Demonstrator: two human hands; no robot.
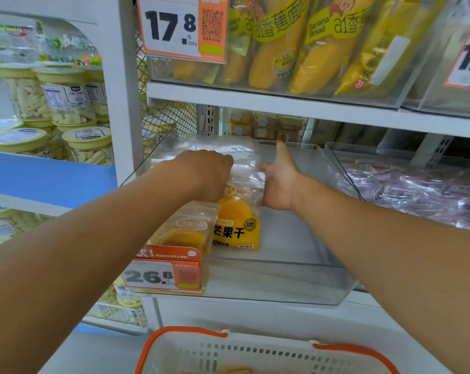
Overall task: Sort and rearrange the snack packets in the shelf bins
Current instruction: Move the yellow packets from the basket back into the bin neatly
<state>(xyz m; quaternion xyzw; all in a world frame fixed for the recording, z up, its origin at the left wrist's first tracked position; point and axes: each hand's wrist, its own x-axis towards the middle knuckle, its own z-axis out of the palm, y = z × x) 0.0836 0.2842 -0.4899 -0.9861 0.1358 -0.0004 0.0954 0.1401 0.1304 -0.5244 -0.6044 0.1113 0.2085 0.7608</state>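
Packets (236,222) in bin (277,282), left side.

Both arms reach into a clear plastic bin (269,282) at the centre of the frame. The left hand (209,171) lies knuckles up on a pile of clear snack packets (244,168), its fingers hidden. The right hand (281,179) stands edge-on with fingers straight, touching the pile's right side. A yellow mango packet (237,225) lies just below them. A white basket with orange handles (255,352) sits at the bottom edge.

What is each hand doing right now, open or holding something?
Left hand: fingers curled over the clear packets; grip hidden, cannot tell.
Right hand: open, fingers straight, holding nothing.
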